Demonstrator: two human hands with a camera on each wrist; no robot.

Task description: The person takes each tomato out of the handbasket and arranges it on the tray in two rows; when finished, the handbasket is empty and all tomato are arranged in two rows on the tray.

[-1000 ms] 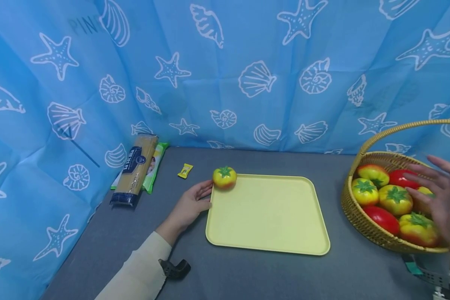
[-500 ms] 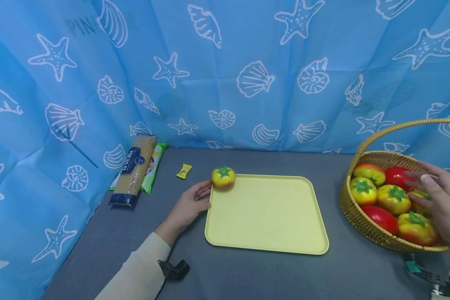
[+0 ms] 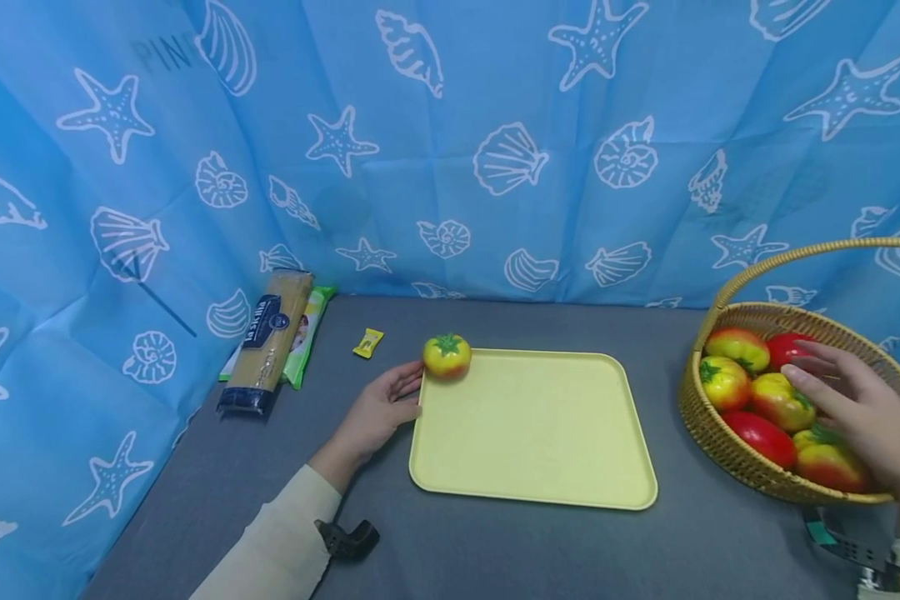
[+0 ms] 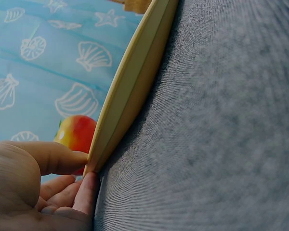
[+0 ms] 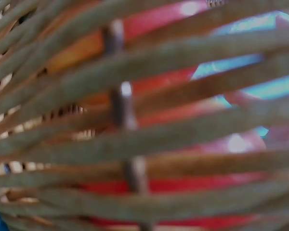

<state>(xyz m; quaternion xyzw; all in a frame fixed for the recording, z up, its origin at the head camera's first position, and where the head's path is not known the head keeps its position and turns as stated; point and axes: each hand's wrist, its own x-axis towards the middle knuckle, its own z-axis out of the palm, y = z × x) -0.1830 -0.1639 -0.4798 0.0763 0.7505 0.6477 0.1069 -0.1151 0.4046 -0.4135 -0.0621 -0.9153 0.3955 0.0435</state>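
Right hand has pushed lower and further into the basket compared with half a second ago, and the fruit in there got nudged around: the middle fruit has rolled so its green top faces more to the right. Left hand and the tray look pretty much parked.

So fruit-wise, one yellow-red tomato sits in the tray's far left corner, the rest are in the basket. Left thumb and fingers are pinching the tray rim, easy to see from the left wrist cam; whether those fingertips also touch the tomato, I can't tell.

On the right, the thumb stands apart from the fingers, which reach over by the red fruit at the back. Whether they've actually got hold of anything, no idea: the hand hides what's under it, and the right wrist cam mostly shows blurry wicker.

My read is we're at the picking step, with plenty of tray left to fill. Next move probably calls for getting thumb and fingers round one fruit, then lifting it straight up so it clears the neighbours and the basket rim. Left hand just needs to keep that tray steady.
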